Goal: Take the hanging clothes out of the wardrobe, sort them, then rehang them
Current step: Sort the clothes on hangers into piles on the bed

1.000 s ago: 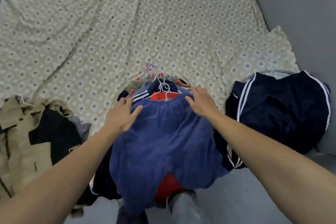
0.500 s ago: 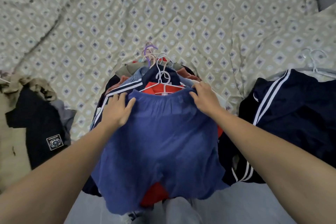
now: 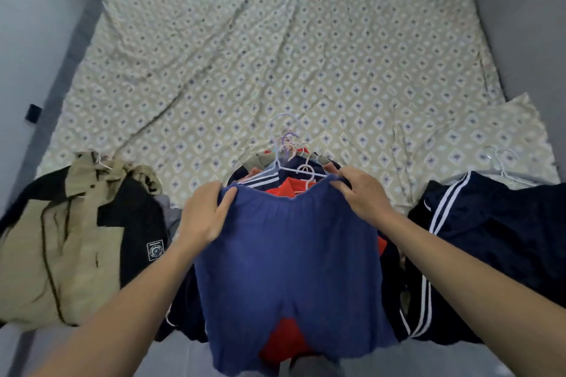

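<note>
A pair of blue shorts (image 3: 291, 269) lies on top of a pile of clothes at the bed's near edge. My left hand (image 3: 205, 214) grips the left end of its waistband and my right hand (image 3: 361, 193) grips the right end. Under the shorts I see a red garment (image 3: 288, 190) and a navy garment with white stripes (image 3: 263, 182). Several white and purple hangers (image 3: 288, 150) stick out of the pile behind the waistband.
A beige and black jacket (image 3: 76, 236) on a hanger lies on the bed at the left. A navy garment with white stripes (image 3: 496, 248) on a white hanger lies at the right. The patterned bedsheet (image 3: 275, 55) stretches beyond. Grey walls enclose the bed.
Both hands have closed on the waistband of the blue shorts and pulled it up off the pile. The view has tilted up, showing more of the bed.
</note>
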`<state>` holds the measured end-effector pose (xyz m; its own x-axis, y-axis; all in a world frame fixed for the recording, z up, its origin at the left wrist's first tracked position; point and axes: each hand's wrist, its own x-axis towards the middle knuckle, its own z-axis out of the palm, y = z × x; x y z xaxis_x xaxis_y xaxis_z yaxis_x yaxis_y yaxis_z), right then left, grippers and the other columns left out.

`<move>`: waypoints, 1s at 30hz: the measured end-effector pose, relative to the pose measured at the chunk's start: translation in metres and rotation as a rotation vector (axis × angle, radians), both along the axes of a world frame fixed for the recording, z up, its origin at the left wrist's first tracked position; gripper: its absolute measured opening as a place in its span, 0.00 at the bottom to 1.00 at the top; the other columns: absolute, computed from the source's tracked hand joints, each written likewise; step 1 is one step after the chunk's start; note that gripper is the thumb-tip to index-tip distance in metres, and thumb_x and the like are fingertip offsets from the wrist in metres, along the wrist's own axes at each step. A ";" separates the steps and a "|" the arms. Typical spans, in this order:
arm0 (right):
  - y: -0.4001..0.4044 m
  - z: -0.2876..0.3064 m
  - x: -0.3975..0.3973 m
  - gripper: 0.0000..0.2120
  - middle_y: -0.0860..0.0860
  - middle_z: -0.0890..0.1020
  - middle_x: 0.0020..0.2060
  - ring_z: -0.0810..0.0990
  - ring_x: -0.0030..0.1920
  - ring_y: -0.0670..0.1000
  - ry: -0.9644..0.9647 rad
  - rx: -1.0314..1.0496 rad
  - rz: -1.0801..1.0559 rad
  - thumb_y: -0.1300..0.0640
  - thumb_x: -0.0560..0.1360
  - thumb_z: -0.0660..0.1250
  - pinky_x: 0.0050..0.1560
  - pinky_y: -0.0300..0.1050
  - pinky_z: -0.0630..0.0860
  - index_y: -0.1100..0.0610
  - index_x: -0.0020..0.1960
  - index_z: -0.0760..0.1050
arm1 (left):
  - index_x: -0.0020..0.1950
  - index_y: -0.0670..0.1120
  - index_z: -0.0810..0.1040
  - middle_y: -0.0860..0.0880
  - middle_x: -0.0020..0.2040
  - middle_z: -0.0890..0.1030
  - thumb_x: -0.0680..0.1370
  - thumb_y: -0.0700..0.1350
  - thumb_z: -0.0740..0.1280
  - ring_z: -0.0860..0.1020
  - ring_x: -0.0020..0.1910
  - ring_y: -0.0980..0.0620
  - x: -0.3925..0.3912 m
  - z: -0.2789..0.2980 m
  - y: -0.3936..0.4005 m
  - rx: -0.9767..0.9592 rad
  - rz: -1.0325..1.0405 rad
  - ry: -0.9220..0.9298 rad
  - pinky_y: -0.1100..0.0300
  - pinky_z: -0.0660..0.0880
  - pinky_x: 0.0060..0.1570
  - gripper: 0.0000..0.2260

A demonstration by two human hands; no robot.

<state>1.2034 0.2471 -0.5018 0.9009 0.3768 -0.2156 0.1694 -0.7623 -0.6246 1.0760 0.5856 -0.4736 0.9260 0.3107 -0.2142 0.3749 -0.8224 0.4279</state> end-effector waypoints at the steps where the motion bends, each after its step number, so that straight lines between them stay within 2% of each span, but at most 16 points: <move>1: 0.008 0.016 -0.003 0.12 0.43 0.75 0.38 0.76 0.42 0.50 -0.012 0.008 0.022 0.49 0.83 0.65 0.44 0.56 0.74 0.49 0.42 0.70 | 0.39 0.50 0.66 0.52 0.39 0.73 0.85 0.61 0.56 0.73 0.42 0.45 -0.007 0.017 0.010 0.008 0.006 -0.017 0.48 0.68 0.41 0.20; 5: 0.053 0.083 -0.018 0.17 0.45 0.73 0.34 0.73 0.38 0.49 -0.102 0.033 0.043 0.49 0.83 0.65 0.40 0.52 0.68 0.47 0.37 0.65 | 0.38 0.48 0.67 0.52 0.37 0.73 0.85 0.62 0.56 0.72 0.37 0.51 -0.038 0.083 0.053 0.020 0.051 -0.137 0.51 0.66 0.36 0.22; 8: 0.099 0.136 -0.033 0.18 0.47 0.73 0.34 0.73 0.38 0.51 -0.176 0.034 0.077 0.49 0.82 0.65 0.39 0.54 0.70 0.51 0.37 0.64 | 0.39 0.48 0.67 0.52 0.38 0.74 0.84 0.64 0.56 0.73 0.39 0.48 -0.065 0.123 0.099 0.019 0.075 -0.204 0.47 0.70 0.40 0.23; 10: 0.132 0.172 -0.046 0.18 0.48 0.73 0.33 0.73 0.38 0.52 -0.228 0.038 0.095 0.48 0.82 0.65 0.39 0.54 0.68 0.53 0.38 0.65 | 0.38 0.49 0.66 0.52 0.37 0.73 0.83 0.66 0.54 0.72 0.38 0.48 -0.083 0.147 0.133 -0.005 0.073 -0.285 0.46 0.69 0.39 0.24; 14: 0.205 0.243 -0.083 0.19 0.48 0.75 0.31 0.75 0.36 0.55 -0.359 0.056 0.072 0.42 0.80 0.63 0.38 0.55 0.69 0.52 0.38 0.67 | 0.36 0.50 0.66 0.52 0.35 0.72 0.83 0.66 0.56 0.72 0.37 0.47 -0.116 0.207 0.204 -0.008 0.085 -0.423 0.47 0.68 0.38 0.24; 20: 0.323 0.330 -0.127 0.20 0.49 0.75 0.30 0.75 0.36 0.57 -0.513 0.102 0.079 0.45 0.82 0.66 0.37 0.55 0.68 0.53 0.37 0.67 | 0.38 0.48 0.68 0.50 0.38 0.75 0.84 0.65 0.58 0.73 0.40 0.45 -0.167 0.291 0.317 0.091 0.153 -0.538 0.49 0.66 0.38 0.24; 25: 0.396 0.371 -0.144 0.21 0.49 0.74 0.29 0.74 0.35 0.57 -0.587 0.145 0.126 0.43 0.80 0.65 0.36 0.55 0.69 0.53 0.36 0.65 | 0.38 0.47 0.68 0.49 0.37 0.75 0.84 0.64 0.59 0.74 0.39 0.42 -0.197 0.328 0.381 0.156 0.235 -0.578 0.49 0.68 0.37 0.24; 30: 0.456 0.368 -0.167 0.20 0.49 0.74 0.29 0.74 0.34 0.54 -0.577 0.191 0.181 0.44 0.79 0.66 0.36 0.54 0.69 0.53 0.36 0.67 | 0.36 0.48 0.65 0.51 0.35 0.72 0.84 0.63 0.58 0.72 0.38 0.43 -0.241 0.330 0.425 0.222 0.309 -0.566 0.50 0.64 0.36 0.24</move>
<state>1.0365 0.7028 -0.1339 0.7704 0.5176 0.3722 0.6353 -0.5740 -0.5167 0.8354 1.0102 -0.1436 0.7384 0.5593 0.3769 0.3745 -0.8048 0.4606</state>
